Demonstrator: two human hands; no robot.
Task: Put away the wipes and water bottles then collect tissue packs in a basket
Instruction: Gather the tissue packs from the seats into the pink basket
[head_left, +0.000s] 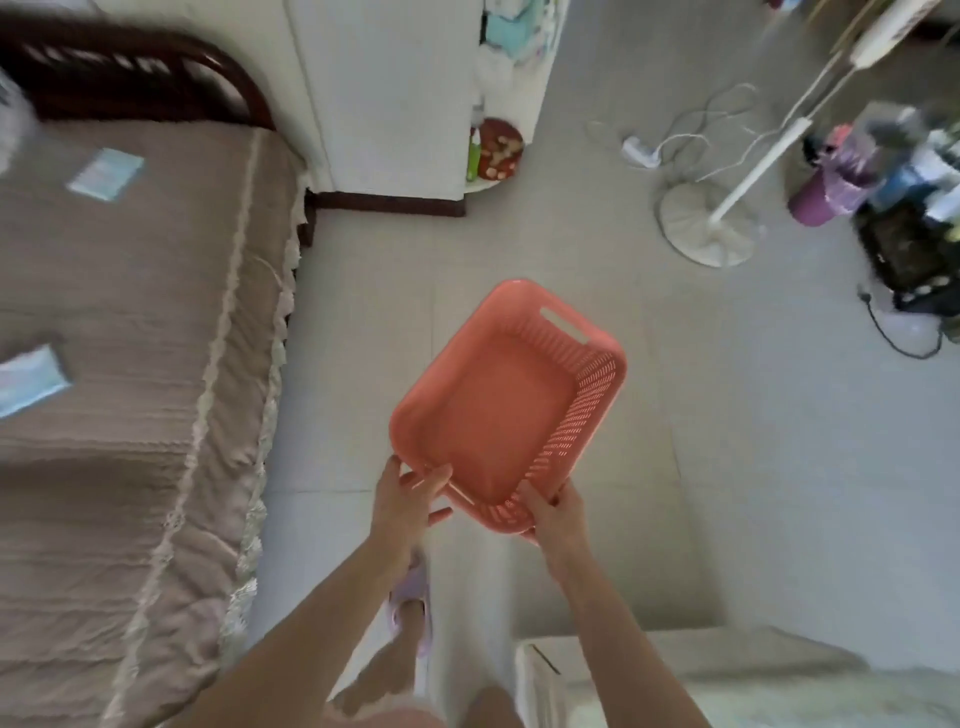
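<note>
A salmon-pink plastic basket (498, 410) with slotted walls is held out over the floor in front of me, with nothing inside it. My left hand (408, 493) grips its near left corner, thumb over the rim. My right hand (558, 512) grips its near right corner. On the brown bedspread (156, 364) to my left lie two light blue tissue packs: one (105, 174) toward the head of the bed, one (31, 382) at the frame's left edge.
A white cabinet (395, 93) stands ahead beside the bed, with a green bottle (474, 158) at its foot. A standing fan's round base (709, 226) and cables lie on the tiled floor to the right. Cluttered items (893, 176) fill the far right. A white piece of furniture (675, 675) sits near my right.
</note>
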